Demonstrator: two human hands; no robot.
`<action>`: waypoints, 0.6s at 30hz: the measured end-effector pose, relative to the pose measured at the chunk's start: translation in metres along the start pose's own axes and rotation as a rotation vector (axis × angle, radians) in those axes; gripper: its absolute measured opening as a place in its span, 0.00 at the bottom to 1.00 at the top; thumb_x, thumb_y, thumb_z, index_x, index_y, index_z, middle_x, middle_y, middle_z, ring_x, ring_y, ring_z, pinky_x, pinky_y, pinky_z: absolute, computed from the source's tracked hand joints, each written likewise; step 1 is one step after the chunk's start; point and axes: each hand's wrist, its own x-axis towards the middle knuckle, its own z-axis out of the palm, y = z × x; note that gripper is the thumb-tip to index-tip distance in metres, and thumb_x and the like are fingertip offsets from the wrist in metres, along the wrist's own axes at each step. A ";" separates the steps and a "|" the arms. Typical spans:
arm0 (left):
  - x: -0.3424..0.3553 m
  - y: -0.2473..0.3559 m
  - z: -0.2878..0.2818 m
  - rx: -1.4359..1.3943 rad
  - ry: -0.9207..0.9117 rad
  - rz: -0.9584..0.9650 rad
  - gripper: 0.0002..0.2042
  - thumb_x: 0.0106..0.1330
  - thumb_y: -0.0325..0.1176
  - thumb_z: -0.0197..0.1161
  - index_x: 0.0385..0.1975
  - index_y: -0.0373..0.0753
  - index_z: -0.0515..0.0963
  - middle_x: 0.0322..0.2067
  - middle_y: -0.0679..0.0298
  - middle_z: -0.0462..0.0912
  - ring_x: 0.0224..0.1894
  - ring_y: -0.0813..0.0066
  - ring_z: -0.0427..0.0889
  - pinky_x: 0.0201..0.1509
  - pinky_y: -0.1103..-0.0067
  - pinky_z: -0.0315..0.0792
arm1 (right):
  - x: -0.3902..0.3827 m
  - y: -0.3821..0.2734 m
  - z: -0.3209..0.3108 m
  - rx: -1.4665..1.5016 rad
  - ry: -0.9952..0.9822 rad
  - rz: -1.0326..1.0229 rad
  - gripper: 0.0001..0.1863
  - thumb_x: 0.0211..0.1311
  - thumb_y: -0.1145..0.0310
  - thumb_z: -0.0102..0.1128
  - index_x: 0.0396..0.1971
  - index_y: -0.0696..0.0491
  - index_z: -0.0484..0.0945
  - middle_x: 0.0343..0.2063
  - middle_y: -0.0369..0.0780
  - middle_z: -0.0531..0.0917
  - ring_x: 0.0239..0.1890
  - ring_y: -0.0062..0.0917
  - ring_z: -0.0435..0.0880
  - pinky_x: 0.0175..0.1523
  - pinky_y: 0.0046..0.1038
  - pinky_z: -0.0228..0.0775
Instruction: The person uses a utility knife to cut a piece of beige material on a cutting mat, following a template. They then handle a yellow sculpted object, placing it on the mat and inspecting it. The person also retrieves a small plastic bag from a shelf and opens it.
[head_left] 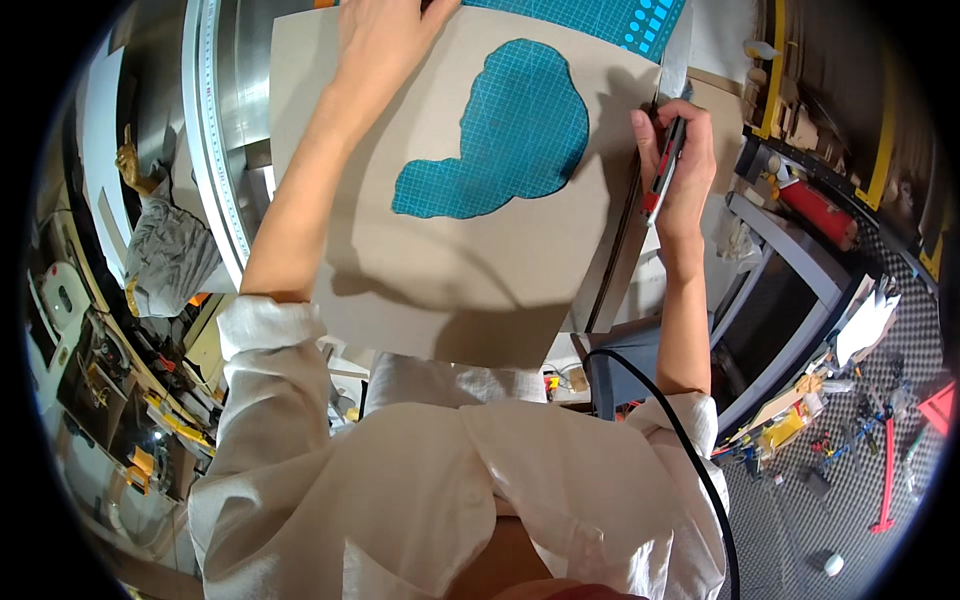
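A beige cardboard sheet lies in front of me, with a rounded, irregular hole in it. Through the hole shows a teal cutting mat with grid lines, which also sticks out past the sheet's far edge. My left hand rests at that far edge; its thumb stands out to the right, and the picture's upper rim cuts off the other fingers. At the sheet's right edge, my right hand is closed around a red and black utility knife, its lower end pointing toward me.
A long pale ruler-like rail runs along the left, near a crumpled grey cloth. A grey metal frame stands at right, by a red cylinder. Tools and scraps litter the textured floor. A black cable crosses near my right arm.
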 end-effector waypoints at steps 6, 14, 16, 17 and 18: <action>-0.007 0.039 0.006 -0.152 -0.081 -0.052 0.19 0.57 0.42 0.64 0.39 0.35 0.69 0.44 0.52 0.68 0.48 0.53 0.68 0.52 0.63 0.60 | 0.013 0.020 -0.003 0.451 -0.038 -0.003 0.24 0.71 0.50 0.36 0.41 0.56 0.73 0.29 0.37 0.76 0.30 0.19 0.71 0.40 0.22 0.66; -0.010 0.034 0.039 -0.170 0.074 0.095 0.28 0.53 0.45 0.68 0.48 0.36 0.66 0.54 0.52 0.66 0.60 0.53 0.64 0.66 0.60 0.51 | 0.043 0.003 0.020 0.613 -0.320 -0.134 0.08 0.66 0.69 0.52 0.36 0.58 0.75 0.28 0.37 0.80 0.29 0.16 0.76 0.36 0.17 0.68; -0.010 0.033 0.039 -0.161 0.062 0.094 0.28 0.52 0.45 0.68 0.48 0.37 0.66 0.54 0.53 0.66 0.61 0.53 0.63 0.67 0.59 0.50 | 0.050 0.014 0.022 0.544 -0.384 -0.247 0.07 0.66 0.70 0.52 0.35 0.58 0.75 0.26 0.35 0.79 0.27 0.15 0.75 0.34 0.16 0.67; -0.010 0.034 0.038 -0.152 0.050 0.090 0.28 0.52 0.45 0.69 0.48 0.37 0.66 0.54 0.53 0.67 0.61 0.53 0.63 0.67 0.59 0.50 | 0.055 0.021 0.024 0.577 -0.406 -0.295 0.06 0.65 0.71 0.53 0.32 0.58 0.76 0.24 0.34 0.79 0.24 0.13 0.73 0.32 0.15 0.66; -0.010 0.033 0.040 -0.144 0.037 0.086 0.28 0.52 0.45 0.69 0.48 0.37 0.66 0.54 0.53 0.67 0.61 0.52 0.63 0.68 0.59 0.49 | 0.060 0.022 0.027 0.584 -0.403 -0.271 0.05 0.65 0.71 0.54 0.32 0.58 0.75 0.24 0.34 0.79 0.24 0.14 0.74 0.32 0.15 0.66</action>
